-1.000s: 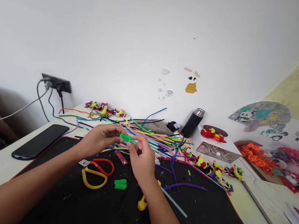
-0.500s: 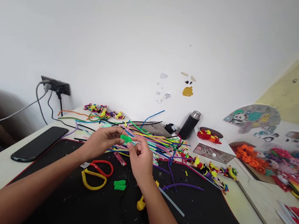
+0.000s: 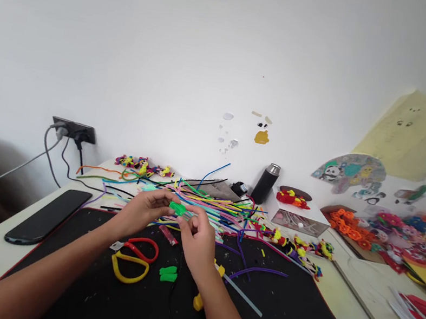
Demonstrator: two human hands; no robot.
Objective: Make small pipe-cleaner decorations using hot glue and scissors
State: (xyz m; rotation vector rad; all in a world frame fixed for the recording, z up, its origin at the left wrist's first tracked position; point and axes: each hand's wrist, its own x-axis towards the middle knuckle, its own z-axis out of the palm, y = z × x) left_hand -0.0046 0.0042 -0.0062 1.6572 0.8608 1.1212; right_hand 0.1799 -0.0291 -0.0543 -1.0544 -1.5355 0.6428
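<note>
Between my two hands, above the back part of the black mat, is a small bent green pipe cleaner piece. My left hand pinches its left side with thumb and fingertips. On its right side, my right hand grips it the same way, the other fingers curled. Below them lie two short folded green pieces side by side. To their left rest scissors with one red and one yellow handle loop. A yellow piece is partly hidden by my right forearm.
Loose coloured pipe cleaners are heaped behind my hands. A black phone lies left. Along the back stand a dark flask and a white box. Small colourful figures lie at right; a power socket is on the wall.
The view has tilted up slightly, so everything sits lower in the picture. Both hands still hold the green piece, which has turned a little between the fingertips.
</note>
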